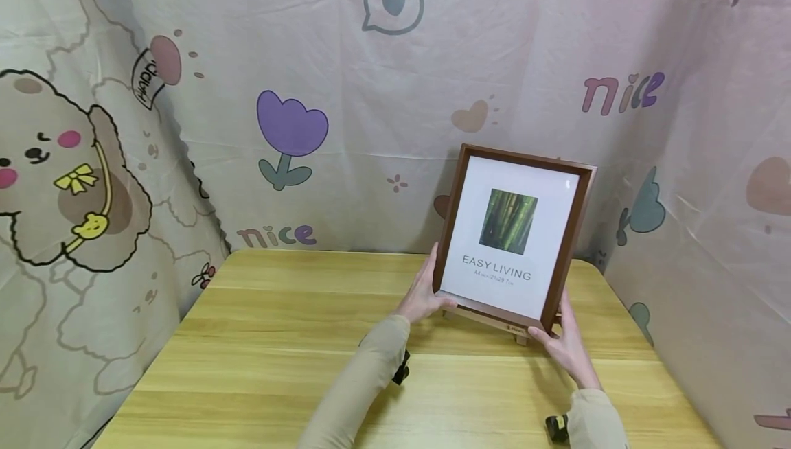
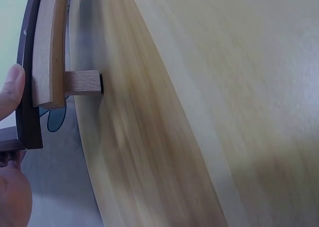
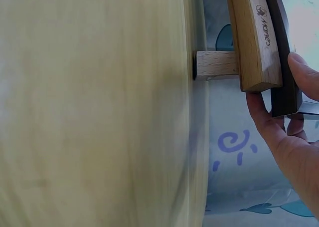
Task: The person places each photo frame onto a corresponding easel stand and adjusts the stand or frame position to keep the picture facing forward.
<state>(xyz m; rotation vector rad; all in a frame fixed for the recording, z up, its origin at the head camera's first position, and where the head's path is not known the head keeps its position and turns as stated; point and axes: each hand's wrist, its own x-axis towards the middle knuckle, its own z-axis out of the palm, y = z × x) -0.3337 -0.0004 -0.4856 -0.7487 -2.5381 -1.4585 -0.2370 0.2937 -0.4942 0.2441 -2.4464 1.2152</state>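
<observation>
A brown picture frame [image 1: 567,243] leans back, slightly tilted, on a small wooden easel [image 1: 488,320] toward the table's right rear. It holds a white insert printed "EASY LIVING" and a green bamboo picture. My left hand [image 1: 422,296] grips the frame's lower left corner, thumb on the front and fingers behind. At the lower right corner my right hand [image 1: 565,346] holds it the same way. In the right wrist view, one finger of that hand reaches under the end of the easel's ledge [image 3: 256,42]. A square easel foot [image 2: 82,82] juts forward beneath the frame.
The wood-grain table [image 1: 278,339] spreads out in front and to the left. A printed fabric curtain [image 1: 371,92] hangs close behind it and along both sides. Black straps [image 1: 402,369] sit at both wrists, by beige sleeves [image 1: 364,387].
</observation>
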